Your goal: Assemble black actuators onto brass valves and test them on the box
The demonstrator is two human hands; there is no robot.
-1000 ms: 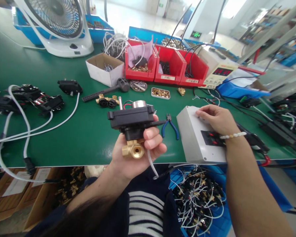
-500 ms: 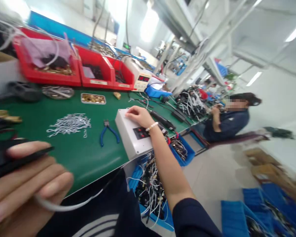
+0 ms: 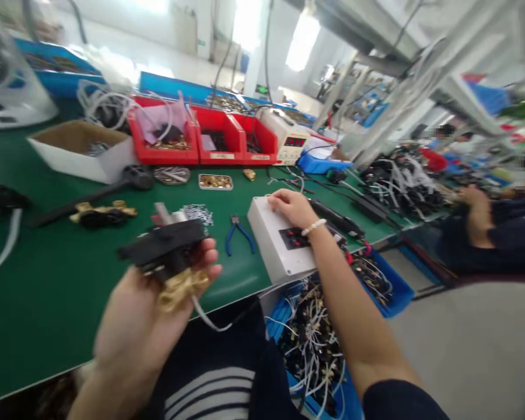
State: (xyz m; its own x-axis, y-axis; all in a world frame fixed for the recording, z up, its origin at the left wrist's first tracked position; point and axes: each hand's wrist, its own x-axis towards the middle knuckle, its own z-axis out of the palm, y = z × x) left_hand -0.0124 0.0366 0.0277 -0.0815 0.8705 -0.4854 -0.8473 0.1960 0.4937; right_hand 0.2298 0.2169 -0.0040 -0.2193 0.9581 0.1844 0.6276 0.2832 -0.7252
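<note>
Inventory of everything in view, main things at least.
table: one, green, across middle
device: one, black and gold, in left hand
box: one, grey, under right hand
pliers: one, blue-handled, beside box
bins: three, red, table's back
carton: one, white, left of bins
power supply: one, cream, right of bins
fan: one, white, far left
crates: two, blue, below table
nearest co-worker: one, dark-sleeved, right edge
left hand: one, bare, holding device
right hand: one, bare, on box
</note>
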